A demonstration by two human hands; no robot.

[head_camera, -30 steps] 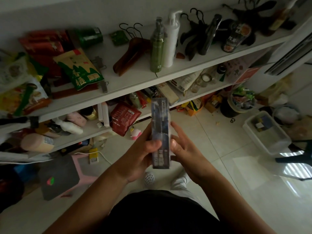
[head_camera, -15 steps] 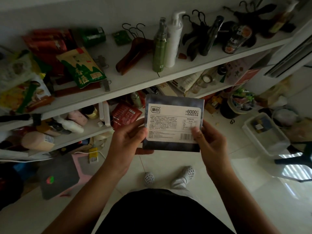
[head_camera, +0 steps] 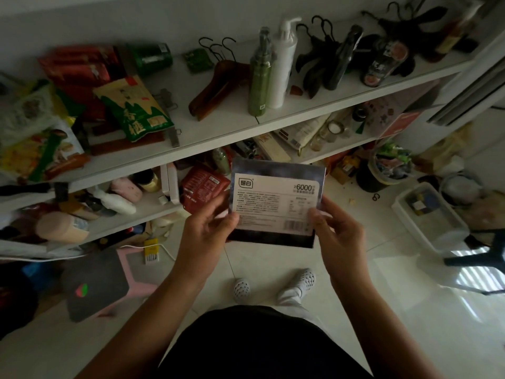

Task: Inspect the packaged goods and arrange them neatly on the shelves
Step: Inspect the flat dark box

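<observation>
I hold a flat silver-and-dark packet point(head_camera: 276, 198) in front of the shelves, its white printed label with a barcode facing me. My left hand point(head_camera: 209, 228) pinches its lower left edge, thumb on the label. My right hand point(head_camera: 332, 231) pinches the lower right edge the same way. The packet hangs level, just below the front edge of the upper white shelf point(head_camera: 218, 138) and in front of the lower shelf point(head_camera: 153, 212).
The upper shelf carries snack bags point(head_camera: 134, 110), wooden hangers point(head_camera: 216, 86), a green bottle point(head_camera: 259, 75), a white pump bottle point(head_camera: 282, 67) and black hangers. A red pouch point(head_camera: 203, 187) and bottles crowd the lower shelf. On the floor stand a pink stool point(head_camera: 109, 280), a bin point(head_camera: 382, 170) and a clear tub point(head_camera: 429, 214).
The packet was edge-on to me a second ago; both hands have turned it so the label side faces me, and it now sits slightly lower and steadier.
</observation>
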